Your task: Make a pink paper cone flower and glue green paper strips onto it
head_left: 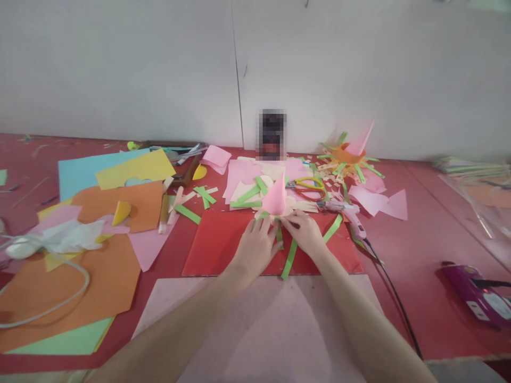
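Both hands meet at the foot of a pink paper cone (275, 196), which stands upright with its tip pointing up. My left hand (259, 242) is closed round the near left side of its base, where a bit of green paper shows. My right hand (305, 231) pinches at the right side of the base, on a green paper strip (279, 234) that hangs down between the hands. The exact contact under the fingertips is hidden. More green strips lie on the red board (215, 239) below.
Yellow- and red-handled scissors (309, 187) and a pink glue gun (353, 217) with a black cord lie to the right. Farther back stands an orange paper piece with another cone (349, 153). Coloured sheets (115, 205) cover the left. A purple power strip (475, 292) is at right.
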`<state>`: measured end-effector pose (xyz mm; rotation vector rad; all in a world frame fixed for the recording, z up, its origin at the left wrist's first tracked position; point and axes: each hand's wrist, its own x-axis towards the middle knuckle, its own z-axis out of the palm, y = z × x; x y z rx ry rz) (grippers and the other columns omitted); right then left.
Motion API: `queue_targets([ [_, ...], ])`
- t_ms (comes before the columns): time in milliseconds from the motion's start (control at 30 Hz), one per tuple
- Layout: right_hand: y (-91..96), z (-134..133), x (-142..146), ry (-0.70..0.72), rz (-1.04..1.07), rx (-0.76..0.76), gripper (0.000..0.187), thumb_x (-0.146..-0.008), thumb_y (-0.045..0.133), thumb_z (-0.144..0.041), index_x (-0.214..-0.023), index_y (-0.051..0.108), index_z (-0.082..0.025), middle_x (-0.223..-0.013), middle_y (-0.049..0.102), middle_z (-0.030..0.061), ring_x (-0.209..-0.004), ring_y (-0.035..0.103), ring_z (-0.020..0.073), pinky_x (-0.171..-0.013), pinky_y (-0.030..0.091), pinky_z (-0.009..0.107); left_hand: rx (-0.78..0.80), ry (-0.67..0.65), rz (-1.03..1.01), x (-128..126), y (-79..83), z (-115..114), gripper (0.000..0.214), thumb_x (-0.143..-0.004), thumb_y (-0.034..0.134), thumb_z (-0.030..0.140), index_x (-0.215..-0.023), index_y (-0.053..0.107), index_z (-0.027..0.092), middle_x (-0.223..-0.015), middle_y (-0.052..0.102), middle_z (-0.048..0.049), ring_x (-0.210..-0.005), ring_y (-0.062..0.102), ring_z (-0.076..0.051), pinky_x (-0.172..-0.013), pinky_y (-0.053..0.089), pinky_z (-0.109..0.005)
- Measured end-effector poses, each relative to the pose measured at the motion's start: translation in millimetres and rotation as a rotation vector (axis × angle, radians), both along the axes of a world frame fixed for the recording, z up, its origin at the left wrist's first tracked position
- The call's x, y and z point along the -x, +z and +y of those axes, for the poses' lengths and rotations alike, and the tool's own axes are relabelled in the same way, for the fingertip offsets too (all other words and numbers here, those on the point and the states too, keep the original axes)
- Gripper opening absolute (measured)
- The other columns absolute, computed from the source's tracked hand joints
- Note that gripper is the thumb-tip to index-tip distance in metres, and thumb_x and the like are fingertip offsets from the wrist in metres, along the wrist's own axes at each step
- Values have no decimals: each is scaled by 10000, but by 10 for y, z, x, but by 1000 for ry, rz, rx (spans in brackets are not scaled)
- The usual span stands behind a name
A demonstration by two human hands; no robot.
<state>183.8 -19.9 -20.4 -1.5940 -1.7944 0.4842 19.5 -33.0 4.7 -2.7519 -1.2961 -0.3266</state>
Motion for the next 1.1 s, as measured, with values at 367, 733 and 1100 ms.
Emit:
queue_targets([
  [367, 33, -14, 15, -2, -2, 6, 279, -855, 473, -385, -785, 697, -235, -788, 599, 24, -725, 584, 143, -631, 426, 239, 3, 3, -103, 56, -14, 15, 339, -863, 490, 325, -1142, 555, 145, -1124, 521, -122, -1039, 517, -259, -887, 448, -401],
  [733, -5, -2, 7, -6, 14, 8, 301, -851, 461, -411, -800, 702, -238, -785, 603, 31, -729, 587, 155, -650, 438, 255, 42, -7, -140, 45, -3, 46, 294, -879, 454, 299, -1112, 561, 154, -1122, 523, -117, -1099, 498, -262, -922, 429, -417],
  [1100, 91, -41, -60, -138, 198, -86, 320, -859, 408, -383, -849, 663, -189, -817, 658, 50, -745, 586, 169, -693, 425, 261, 65, -99, -224, 113, 13, 112, 301, -874, 462, 295, -1141, 569, 209, -1117, 514, -88, -1127, 469, -237, -1030, 328, -442],
])
